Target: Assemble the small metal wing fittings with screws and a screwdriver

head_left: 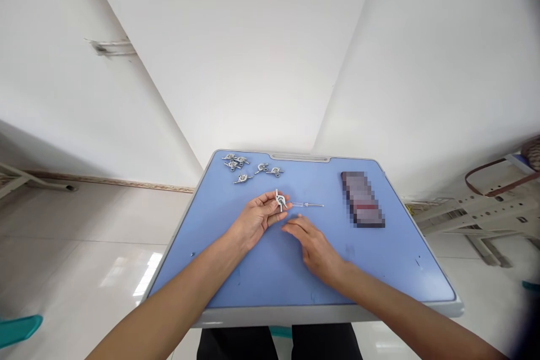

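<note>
"Left hand (255, 218)?"
"Pinching a small silver metal fitting (280, 201) above the smooth blue tabletop (261, 273)."
"Right hand (316, 247)?"
"Loosely bent, nothing visible in it, at the fitting's five o'clock."

Classroom-like place, with blue school desk (270, 278)

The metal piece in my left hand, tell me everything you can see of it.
The metal piece is small and silvery, with a rounded middle and narrow arms sticking out; one points toward the far edge of the blue table, another back toward you. It is pinched in the fingers of your left hand, around the middle of the tabletop as seen from here. Your right hand is nearby but not touching it. Finer details, such as markings, are too small to tell.
</note>
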